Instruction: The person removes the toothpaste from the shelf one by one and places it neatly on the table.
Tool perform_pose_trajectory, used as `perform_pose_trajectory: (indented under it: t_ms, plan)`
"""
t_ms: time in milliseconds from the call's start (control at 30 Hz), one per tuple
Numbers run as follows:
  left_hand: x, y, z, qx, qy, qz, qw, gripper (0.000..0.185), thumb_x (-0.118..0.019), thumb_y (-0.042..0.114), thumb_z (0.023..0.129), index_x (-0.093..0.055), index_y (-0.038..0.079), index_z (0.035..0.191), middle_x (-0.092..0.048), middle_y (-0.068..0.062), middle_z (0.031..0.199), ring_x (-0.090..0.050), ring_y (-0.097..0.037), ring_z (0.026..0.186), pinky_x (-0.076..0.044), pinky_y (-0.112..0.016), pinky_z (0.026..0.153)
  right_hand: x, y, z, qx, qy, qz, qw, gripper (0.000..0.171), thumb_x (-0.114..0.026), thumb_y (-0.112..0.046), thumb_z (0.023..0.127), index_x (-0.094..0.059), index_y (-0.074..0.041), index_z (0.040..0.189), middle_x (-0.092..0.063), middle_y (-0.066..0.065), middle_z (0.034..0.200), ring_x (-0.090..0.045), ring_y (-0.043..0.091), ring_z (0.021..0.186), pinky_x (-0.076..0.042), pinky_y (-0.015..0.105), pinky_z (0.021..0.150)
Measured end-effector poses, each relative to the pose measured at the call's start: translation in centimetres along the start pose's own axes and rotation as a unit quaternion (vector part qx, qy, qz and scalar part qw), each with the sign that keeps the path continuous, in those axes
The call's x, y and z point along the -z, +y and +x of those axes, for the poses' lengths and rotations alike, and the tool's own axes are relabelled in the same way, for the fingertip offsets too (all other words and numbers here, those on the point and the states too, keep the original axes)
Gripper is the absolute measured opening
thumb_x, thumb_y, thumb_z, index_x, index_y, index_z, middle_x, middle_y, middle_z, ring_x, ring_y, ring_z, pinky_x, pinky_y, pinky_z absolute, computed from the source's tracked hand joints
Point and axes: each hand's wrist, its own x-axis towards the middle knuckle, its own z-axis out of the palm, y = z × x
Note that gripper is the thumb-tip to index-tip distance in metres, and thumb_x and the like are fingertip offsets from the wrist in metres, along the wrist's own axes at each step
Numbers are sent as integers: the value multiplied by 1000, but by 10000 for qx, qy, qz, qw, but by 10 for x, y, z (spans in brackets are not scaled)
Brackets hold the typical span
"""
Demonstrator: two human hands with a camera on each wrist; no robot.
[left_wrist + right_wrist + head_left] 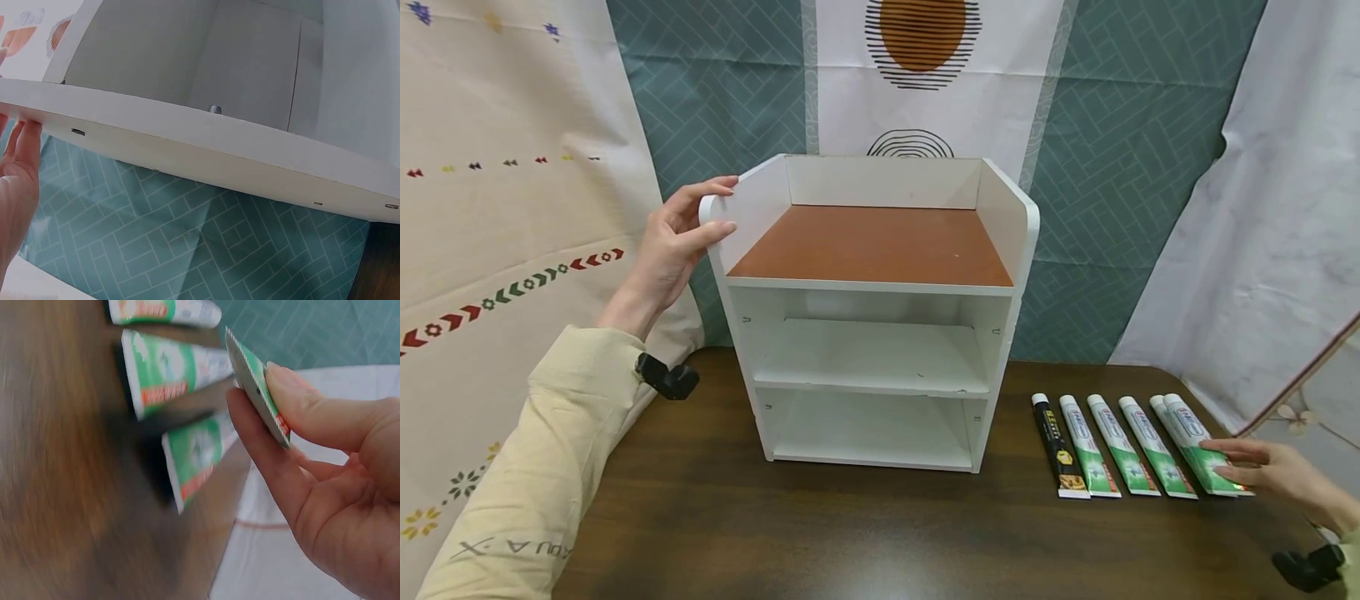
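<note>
A white shelf unit (1003, 218) with a brown top board and two open tiers stands on the dark wooden table (820, 533). My left hand (683, 237) grips the rounded top corner of its left side panel, fingers over the edge and thumb on the front. In the left wrist view the fingers (22, 156) lie against that white panel (219, 150). At the right, my right hand (1243, 468) pinches the flat end of the rightmost green and white tube (1197, 450). The right wrist view shows the tube (247, 359) lifted at its crimped end between thumb and fingers of my right hand (262, 403).
A row of tubes lies right of the shelf: one black tube (1058, 446) and several green and white ones (1112, 450). More green tubes (169, 365) lie on the wood in the right wrist view. Patterned cloths hang behind and beside the table.
</note>
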Motion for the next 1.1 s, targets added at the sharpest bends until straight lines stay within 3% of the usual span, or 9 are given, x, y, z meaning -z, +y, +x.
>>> perform_pose_trajectory:
  t_ms: [167,333,467,800,1100]
  plan:
    - [0,0,0,-8,28,-15,10000,33,-56,-12,82,-59,1,113,-38,-14,135,-35,-29,115,-44,-29,79,13,13,1,-335,108,-288,9990,59,-63,-32,85,-47,10,122,-36,41,121,-51,43,95,-48,37,62]
    - [0,1,1,28,45,-114,9999,33,-56,-13,82,-59,0,112,-38,-14,134,-35,-30,116,-44,-29,80,20,23,5,-302,209,-662,9971,56,-66,-29,83,-50,12,119,-31,44,122,-36,58,104,-49,36,64]
    - [0,0,1,36,37,-125,9999,34,-55,-14,82,-58,0,112,-38,-14,134,-35,-30,116,-44,-29,80,22,30,10,-338,227,-772,9962,55,-66,-26,83,-49,13,118,-31,45,120,-37,58,102,-49,37,64]
    - [-1,1,1,80,14,-53,10000,34,-56,-13,82,-58,1,113,-37,-13,135,-35,-29,115,-44,-29,79,18,42,16,271,502,-1097,9923,42,-67,-15,81,-55,14,108,-41,43,112,-45,55,94,-49,33,58]
    - [0,1,1,63,-8,-68,10000,34,-56,-13,82,-58,1,113,-36,-13,135,-36,-29,115,-45,-29,78,14,48,25,196,685,-1127,9911,34,-68,-5,79,-56,14,104,-41,44,109,-52,43,85,-46,31,56]
